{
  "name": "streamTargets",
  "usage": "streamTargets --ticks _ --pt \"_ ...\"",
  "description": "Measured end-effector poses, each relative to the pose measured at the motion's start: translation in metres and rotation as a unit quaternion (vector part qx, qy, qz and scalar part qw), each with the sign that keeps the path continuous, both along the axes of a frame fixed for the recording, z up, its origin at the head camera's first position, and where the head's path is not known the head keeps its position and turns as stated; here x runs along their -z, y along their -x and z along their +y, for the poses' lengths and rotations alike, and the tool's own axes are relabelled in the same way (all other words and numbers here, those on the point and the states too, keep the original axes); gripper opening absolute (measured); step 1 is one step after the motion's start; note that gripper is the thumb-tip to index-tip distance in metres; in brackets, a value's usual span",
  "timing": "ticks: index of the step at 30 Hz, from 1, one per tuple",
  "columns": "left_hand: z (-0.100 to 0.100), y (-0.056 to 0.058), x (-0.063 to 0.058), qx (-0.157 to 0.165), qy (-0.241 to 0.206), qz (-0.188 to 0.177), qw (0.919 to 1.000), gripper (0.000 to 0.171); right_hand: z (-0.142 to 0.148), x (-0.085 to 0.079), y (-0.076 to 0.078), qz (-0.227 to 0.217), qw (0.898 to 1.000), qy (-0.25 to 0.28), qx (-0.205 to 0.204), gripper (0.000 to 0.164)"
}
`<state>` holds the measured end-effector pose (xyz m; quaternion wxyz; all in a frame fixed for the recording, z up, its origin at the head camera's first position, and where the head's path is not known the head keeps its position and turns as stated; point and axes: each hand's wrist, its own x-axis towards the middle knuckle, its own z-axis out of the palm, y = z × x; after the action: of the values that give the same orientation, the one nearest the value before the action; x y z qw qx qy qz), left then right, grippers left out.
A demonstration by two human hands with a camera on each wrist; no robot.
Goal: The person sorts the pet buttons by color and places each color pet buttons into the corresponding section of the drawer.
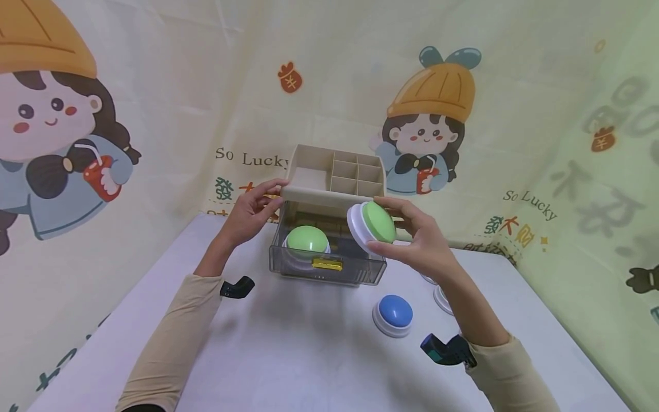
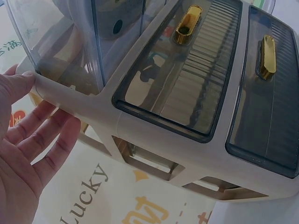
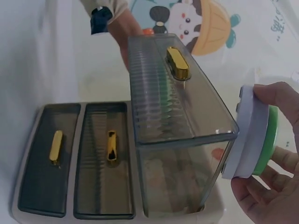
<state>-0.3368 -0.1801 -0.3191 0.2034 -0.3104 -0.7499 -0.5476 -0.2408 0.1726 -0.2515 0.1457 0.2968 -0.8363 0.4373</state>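
My right hand (image 1: 417, 234) grips a green push button (image 1: 379, 222) by its white round base, fingers on one side and thumb on the other. It holds the button tilted over the right part of the pulled-out clear top drawer (image 1: 257, 263). Another green push button (image 1: 307, 238) sits in that drawer's left part, dome up. With slightly bent fingers, my left hand (image 1: 252, 212) touches the upper left side of the beige drawer organizer (image 2: 70, 100). In the right wrist view, the held button (image 3: 252, 133) is beside the drawer's wall.
A blue push button (image 1: 395, 312) lies on the white table (image 1: 309, 355) in front of the organizer. White bases (image 1: 441, 300) show partly behind my right forearm. The organizer's divided top tray (image 1: 314, 177) stands before a printed cloth. Two lower drawers (image 3: 103, 163) are closed.
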Motion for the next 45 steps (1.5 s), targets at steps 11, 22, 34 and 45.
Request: streamTargets --ticks 11,22,34,45 --pt "0.001 -0.001 -0.001 -0.003 0.003 -0.001 1.0 0.042 -0.015 -0.004 0.006 0.068 0.995 -0.076 -0.011 0.075" --pt "0.002 -0.001 0.0 0.0 0.002 0.003 1.0 0.042 -0.02 -0.001 0.01 0.049 0.991 -0.127 -0.016 0.075" --pt "0.001 -0.001 -0.001 -0.002 0.004 0.001 1.0 0.043 -0.017 0.001 0.009 0.052 0.991 -0.122 -0.02 0.066" --pt "0.0 -0.001 -0.001 -0.011 0.009 -0.002 0.9999 0.043 -0.017 0.006 -0.004 0.095 0.994 -0.046 -0.03 0.051"
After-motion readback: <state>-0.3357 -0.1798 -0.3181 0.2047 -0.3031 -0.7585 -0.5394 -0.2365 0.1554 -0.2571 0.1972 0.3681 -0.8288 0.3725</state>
